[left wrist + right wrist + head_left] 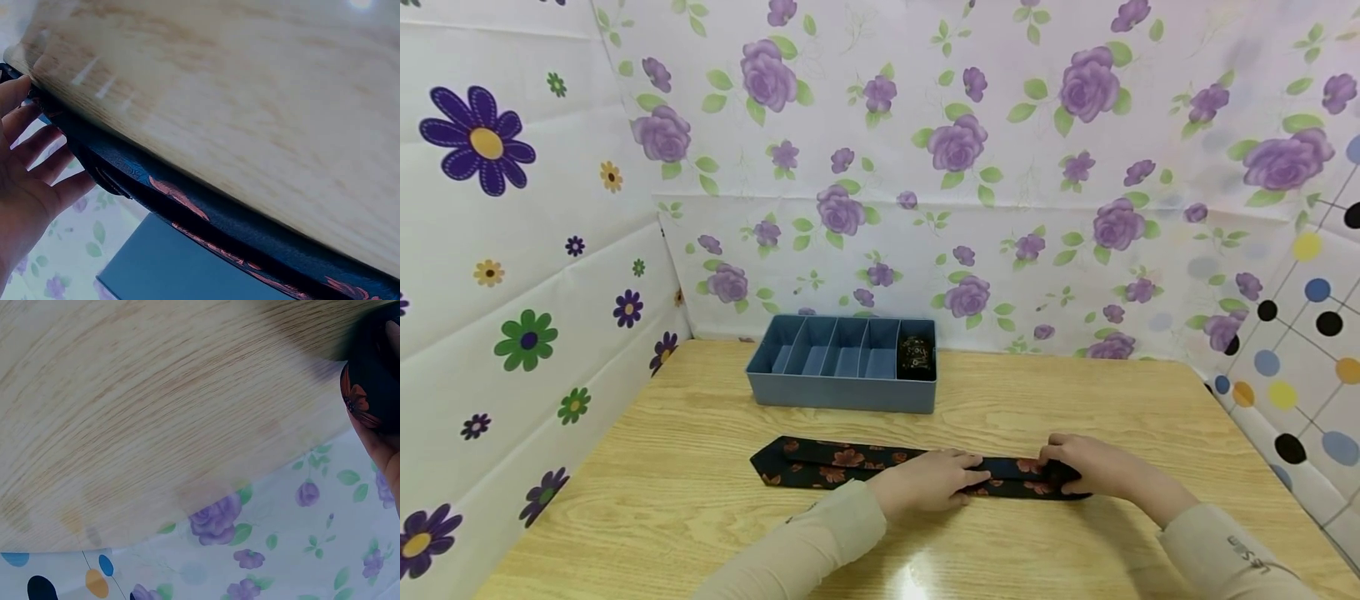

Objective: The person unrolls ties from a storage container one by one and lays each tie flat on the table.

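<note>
Black tie [880,473] under both hands; organizer's rolled tie [916,357] head-cam only.

A pale wood-grain bench [700,500] fills the lower view, its surface glossy with a light glare near the front edge. On it, toward the back, sits a blue divided tray [842,392], flat on the wood. Nearer the front lies a dark floral necktie [820,463], stretched sideways across the bench, well apart from the tray.
</note>
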`<state>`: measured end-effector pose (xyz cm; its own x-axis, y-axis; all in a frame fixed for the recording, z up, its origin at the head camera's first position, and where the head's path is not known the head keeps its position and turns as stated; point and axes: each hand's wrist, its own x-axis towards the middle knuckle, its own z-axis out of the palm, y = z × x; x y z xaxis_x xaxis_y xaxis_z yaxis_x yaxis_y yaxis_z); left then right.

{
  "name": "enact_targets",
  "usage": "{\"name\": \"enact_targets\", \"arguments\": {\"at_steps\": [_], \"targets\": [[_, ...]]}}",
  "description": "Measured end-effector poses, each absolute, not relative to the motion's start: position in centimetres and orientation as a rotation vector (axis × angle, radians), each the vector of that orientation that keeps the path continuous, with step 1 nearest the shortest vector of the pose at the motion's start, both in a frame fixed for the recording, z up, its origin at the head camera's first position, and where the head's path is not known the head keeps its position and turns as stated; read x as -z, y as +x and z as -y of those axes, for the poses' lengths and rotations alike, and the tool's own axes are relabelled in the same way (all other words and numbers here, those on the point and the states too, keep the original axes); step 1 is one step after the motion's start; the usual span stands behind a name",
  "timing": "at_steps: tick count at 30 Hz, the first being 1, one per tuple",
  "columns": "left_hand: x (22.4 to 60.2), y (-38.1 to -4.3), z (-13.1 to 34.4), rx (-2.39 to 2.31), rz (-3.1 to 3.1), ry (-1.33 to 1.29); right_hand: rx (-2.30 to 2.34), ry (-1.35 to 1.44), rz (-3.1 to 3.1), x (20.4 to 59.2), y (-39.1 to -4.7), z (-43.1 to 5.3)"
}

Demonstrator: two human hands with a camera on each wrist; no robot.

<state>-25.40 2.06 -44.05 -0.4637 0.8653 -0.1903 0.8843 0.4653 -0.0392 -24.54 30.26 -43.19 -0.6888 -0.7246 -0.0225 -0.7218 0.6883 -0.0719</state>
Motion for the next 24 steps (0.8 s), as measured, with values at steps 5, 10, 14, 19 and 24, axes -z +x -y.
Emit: {"name": "enact_targets", "arguments": {"at_steps": [5, 10, 14, 19, 24], "targets": [[43.9, -25.3, -2.2, 0.225, -2.563, 1.543, 0.116, -1.176, -2.857, 43.3, -24.4, -30.6], [43.8, -25.2, -2.2, 0.224, -2.559, 1.527, 0.150, -1.171, -2.840, 43.1, -24.5, -30.8], [44.0, -25.4, -2.1, 0.212, -2.552, 1.529, 0.148, -1.174, -2.837, 43.1, -24.4, -31.1], [44.0, -25.3, -2.0, 0.178, -2.579, 1.522, 0.116, -1.211, -2.848, 43.2, -24.3, -31.6], [44.3, -25.0, -2.1, 0.112, -2.633, 1.505, 0.124, -1.182, -2.844, 43.2, -24.2, -32.0]]}}
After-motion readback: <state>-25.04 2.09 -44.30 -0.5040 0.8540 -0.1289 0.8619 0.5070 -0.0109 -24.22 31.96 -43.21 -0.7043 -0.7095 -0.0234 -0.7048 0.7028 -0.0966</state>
